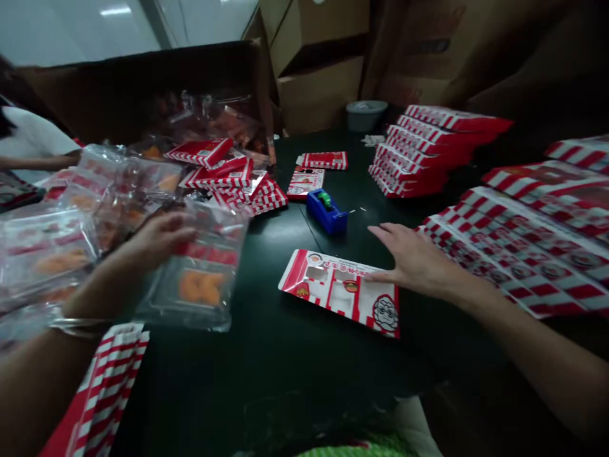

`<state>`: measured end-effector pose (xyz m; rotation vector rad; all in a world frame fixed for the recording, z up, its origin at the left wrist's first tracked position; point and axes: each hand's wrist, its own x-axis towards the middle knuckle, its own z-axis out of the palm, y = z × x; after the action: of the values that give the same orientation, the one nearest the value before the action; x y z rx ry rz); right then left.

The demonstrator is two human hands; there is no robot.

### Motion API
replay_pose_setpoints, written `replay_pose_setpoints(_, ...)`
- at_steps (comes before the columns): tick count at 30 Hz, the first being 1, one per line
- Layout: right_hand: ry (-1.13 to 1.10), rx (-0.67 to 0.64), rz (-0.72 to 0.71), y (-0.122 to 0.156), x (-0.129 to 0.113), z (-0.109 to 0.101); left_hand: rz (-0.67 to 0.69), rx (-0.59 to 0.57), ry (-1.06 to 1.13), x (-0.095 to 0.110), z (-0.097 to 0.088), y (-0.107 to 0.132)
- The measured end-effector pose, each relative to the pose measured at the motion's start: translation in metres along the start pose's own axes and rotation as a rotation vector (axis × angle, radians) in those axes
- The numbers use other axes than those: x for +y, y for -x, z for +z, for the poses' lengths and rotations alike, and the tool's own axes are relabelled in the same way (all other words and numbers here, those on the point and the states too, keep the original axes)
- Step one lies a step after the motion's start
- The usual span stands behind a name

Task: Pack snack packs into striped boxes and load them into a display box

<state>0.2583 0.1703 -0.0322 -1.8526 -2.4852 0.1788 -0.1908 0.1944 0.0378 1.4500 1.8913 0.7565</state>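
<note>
My left hand (pixel 159 241) has its fingers closed over the upper edge of a clear plastic packet (pixel 200 285), slightly blurred, with an orange piece and a red band showing inside. On the dark table in front of me lies a flat red and white printed box (pixel 340 292) with cut-out windows. My right hand (pixel 413 257) is at that box's right end, fingers spread, the thumb at its upper edge. To the left, a heap of similar packets (pixel 52 241) sits around my left wrist.
A blue tape dispenser (pixel 326 211) stands mid-table. Behind it lie small printed boxes (pixel 307 182). Stacked striped boxes (pixel 419 152) rise at right, with more boxes (pixel 533 241) nearer. Folded striped cartons (pixel 107 387) lie front left. Another person's arm (pixel 42 162) shows far left.
</note>
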Motion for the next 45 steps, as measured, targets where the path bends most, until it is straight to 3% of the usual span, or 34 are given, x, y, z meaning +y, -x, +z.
replay_pose_setpoints(3,-0.151,-0.068,-0.090,-0.001,-0.014,-0.004,-0.039,-0.510,0.165,-0.016,0.041,0.008)
replay_pose_setpoints(5,-0.203,-0.190,-0.153,0.001,-0.026,0.007,-0.082,-0.635,0.191,-0.026,0.055,0.012)
replay_pose_setpoints(9,-0.182,-0.339,-0.149,0.015,-0.042,0.038,-0.101,-0.499,0.181,-0.027,0.068,0.021)
replay_pose_setpoints(12,-0.169,-0.253,-0.167,0.025,-0.033,0.058,-0.124,-0.380,0.173,-0.027,0.078,0.022)
replay_pose_setpoints(15,-0.132,-0.120,-0.255,0.028,-0.008,0.076,-0.156,-0.236,0.162,-0.037,0.086,0.024)
replay_pose_setpoints(17,-0.111,-0.076,-0.284,0.033,0.009,0.085,-0.174,-0.156,0.119,-0.046,0.085,0.035)
replay_pose_setpoints(20,-0.062,-0.073,-0.270,0.046,0.025,0.087,-0.176,-0.130,-0.009,-0.050,0.076,0.057)
replay_pose_setpoints(22,-0.041,-0.096,-0.250,0.055,0.027,0.080,-0.125,-0.142,-0.088,-0.042,0.075,0.064)
replay_pose_setpoints(24,-0.039,-0.157,-0.219,0.059,0.024,0.069,0.016,-0.208,-0.157,-0.025,0.087,0.060)
replay_pose_setpoints(27,-0.075,-0.244,-0.152,0.062,0.018,0.056,0.334,-0.470,-0.323,0.006,0.124,0.042)
replay_pose_setpoints(29,-0.126,-0.238,-0.142,0.065,0.018,0.051,0.416,-0.640,-0.419,0.019,0.142,0.030)
replay_pose_setpoints(32,-0.198,-0.178,-0.167,0.075,0.024,0.049,0.330,-0.692,-0.425,0.021,0.134,0.019)
replay_pose_setpoints(34,-0.218,-0.127,-0.192,0.084,0.028,0.050,0.285,-0.627,-0.378,0.012,0.115,0.021)
replay_pose_setpoints(37,-0.199,-0.010,-0.300,0.091,0.030,0.055,0.196,-0.538,-0.237,-0.008,0.096,0.043)
replay_pose_setpoints(42,-0.175,0.123,-0.536,0.080,0.023,0.064,-0.021,-0.610,0.436,-0.033,0.124,0.095)
replay_pose_setpoints(45,-0.157,0.130,-0.627,0.069,0.018,0.065,-0.026,-0.740,0.428,-0.037,0.137,0.105)
